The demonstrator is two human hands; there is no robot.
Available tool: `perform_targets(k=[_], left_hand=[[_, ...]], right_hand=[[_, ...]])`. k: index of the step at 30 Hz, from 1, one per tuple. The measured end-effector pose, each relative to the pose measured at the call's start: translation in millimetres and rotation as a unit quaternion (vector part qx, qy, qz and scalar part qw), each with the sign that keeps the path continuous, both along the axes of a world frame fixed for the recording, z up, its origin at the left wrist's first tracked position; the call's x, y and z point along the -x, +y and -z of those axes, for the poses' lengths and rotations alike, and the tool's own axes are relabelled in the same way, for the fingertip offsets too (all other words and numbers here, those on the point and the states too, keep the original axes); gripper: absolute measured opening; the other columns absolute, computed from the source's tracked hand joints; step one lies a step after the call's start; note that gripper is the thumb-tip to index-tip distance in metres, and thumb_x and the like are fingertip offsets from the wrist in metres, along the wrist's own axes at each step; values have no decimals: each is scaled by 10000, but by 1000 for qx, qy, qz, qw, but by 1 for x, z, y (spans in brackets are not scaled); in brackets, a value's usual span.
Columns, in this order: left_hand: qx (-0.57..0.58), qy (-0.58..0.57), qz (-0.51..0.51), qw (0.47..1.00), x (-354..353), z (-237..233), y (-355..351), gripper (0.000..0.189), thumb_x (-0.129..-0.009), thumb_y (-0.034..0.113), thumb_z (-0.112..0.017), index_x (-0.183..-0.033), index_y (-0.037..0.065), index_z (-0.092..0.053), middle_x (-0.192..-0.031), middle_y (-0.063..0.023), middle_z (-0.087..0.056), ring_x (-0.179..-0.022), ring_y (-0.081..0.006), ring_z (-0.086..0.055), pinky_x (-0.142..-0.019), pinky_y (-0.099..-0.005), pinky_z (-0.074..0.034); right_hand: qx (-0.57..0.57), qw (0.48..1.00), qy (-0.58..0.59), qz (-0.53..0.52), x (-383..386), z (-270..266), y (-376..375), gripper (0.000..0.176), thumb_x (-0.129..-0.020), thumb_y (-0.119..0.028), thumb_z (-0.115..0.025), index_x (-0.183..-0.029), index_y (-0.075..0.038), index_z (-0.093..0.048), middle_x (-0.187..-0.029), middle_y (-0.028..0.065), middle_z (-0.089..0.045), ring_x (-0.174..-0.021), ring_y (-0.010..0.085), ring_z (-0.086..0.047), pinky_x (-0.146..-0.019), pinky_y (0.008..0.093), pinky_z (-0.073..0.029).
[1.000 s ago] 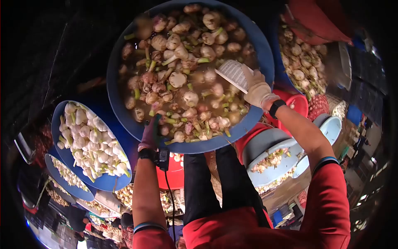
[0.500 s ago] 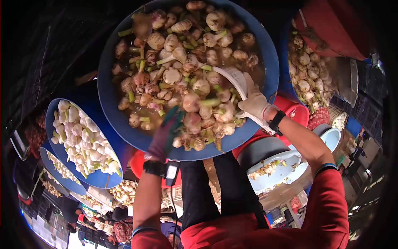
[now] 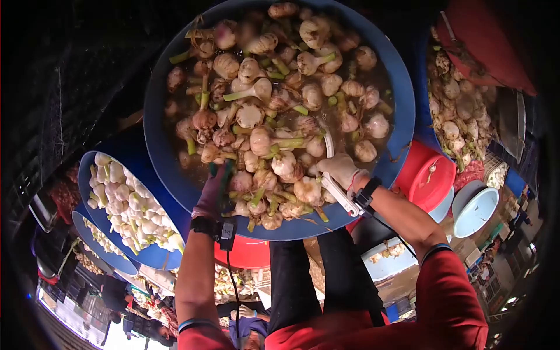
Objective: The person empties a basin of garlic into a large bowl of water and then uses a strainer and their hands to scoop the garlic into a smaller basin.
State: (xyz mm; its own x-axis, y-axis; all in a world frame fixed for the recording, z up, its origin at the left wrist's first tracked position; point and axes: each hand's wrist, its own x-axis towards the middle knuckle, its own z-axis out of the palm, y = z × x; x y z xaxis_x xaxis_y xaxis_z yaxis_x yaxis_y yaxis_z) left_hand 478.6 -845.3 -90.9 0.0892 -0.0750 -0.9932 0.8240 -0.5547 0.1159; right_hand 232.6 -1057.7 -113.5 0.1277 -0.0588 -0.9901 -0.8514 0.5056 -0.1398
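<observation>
A large blue tub [image 3: 402, 111] of murky brown water is full of garlic bulbs [image 3: 249, 115] with cut green stems. My right hand [image 3: 341, 170], in a pale glove, is closed around the handle of a white plastic strainer [image 3: 344, 199]. The strainer's bowl is sunk out of sight among the bulbs; only part of its rim shows. My left hand [image 3: 214, 185], in a dark purple and green glove, reaches over the near rim at the left. Its fingers point down beside the bulbs, stretched out, with nothing visible in them and their tips partly hidden.
At the left stands a blue tub [image 3: 169, 256] of clean white garlic. More garlic fills a container at the right, beneath a red tub [image 3: 487, 46]. A red basin [image 3: 429, 181] and pale blue basins [image 3: 475, 213] stand nearer. Other people are at the lower left.
My right hand has lowered the strainer, and its mesh bowl has gone under the bulbs. My left hand has drawn back slightly left, toward the near rim. The camera view has shifted.
</observation>
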Motion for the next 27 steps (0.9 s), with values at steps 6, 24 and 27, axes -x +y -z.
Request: perform_targets(k=[6,24,27], left_hand=[[92,64,9,994,7,-14,-7,428,-909,280,-584,-1293,183,-421,-1161,-8,-530,-975,-150,-565,-736,-262,-490],[214,84,67,971,40,-94,-73,735,-886,138,-612,-1462,136,-156,-1342,-70,-438,-1162,-196,-498,-881,-336,-488],[225,61,74,970,35,-121,-80,782,-871,86,-620,-1473,144,-123,-1270,-68,-492,-1053,-174,-537,-803,-290,-484]], right_hand=[[61,995,47,-61,1,-41,-14,306,-671,-273,-657,-659,32,-641,-624,108,-638,-561,194,-631,-546,314,-500],[250,867,-201,-380,23,-92,-25,212,-697,-278,-663,-767,-84,-612,-647,125,-611,-665,306,-655,-603,414,-503],[158,985,0,-75,14,-118,-14,342,-713,-301,-638,-701,41,-637,-634,156,-639,-605,214,-651,-570,347,-519]])
